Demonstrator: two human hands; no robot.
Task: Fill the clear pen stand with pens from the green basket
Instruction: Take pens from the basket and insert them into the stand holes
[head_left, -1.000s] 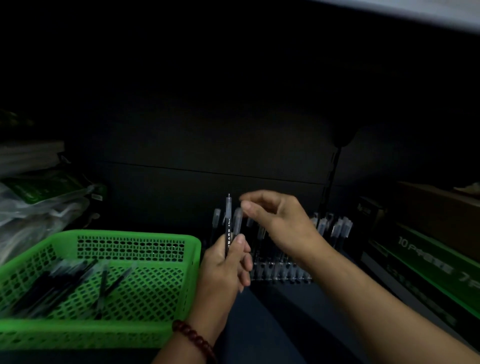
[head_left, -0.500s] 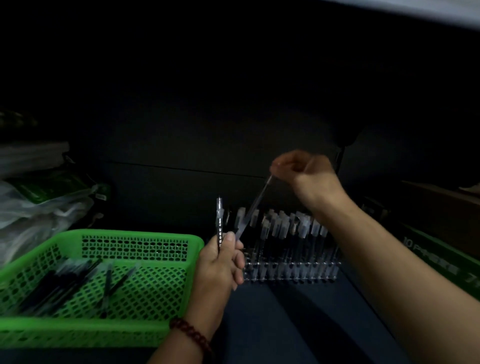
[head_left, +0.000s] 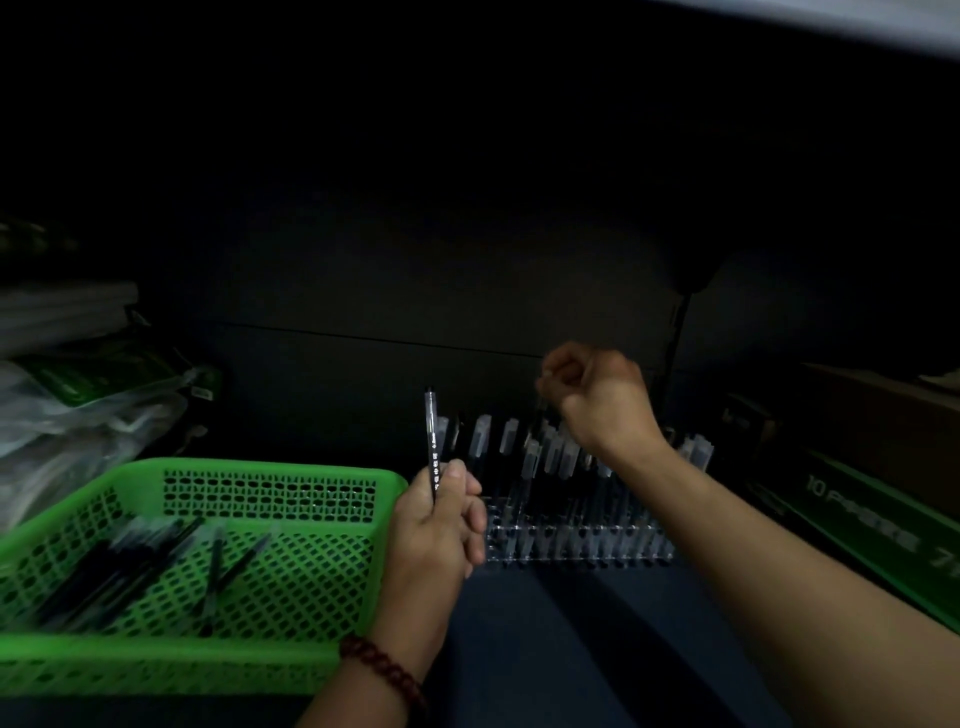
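The left hand (head_left: 435, 527) is closed around the lower barrel of an upright pen (head_left: 430, 434), a bead bracelet (head_left: 383, 670) on its wrist. The right hand (head_left: 597, 397), fingers curled tight, appears to pinch the top of a slanted pen (head_left: 537, 415) above the clear pen stand (head_left: 576, 543), though blur hides the grip. The stand sits on the dark counter (head_left: 545, 654) just right of the green basket (head_left: 270, 467), already holding rows of capped pens. Loose pens (head_left: 130, 566) lie in the basket. A green carton (head_left: 878, 540) stands to the right.
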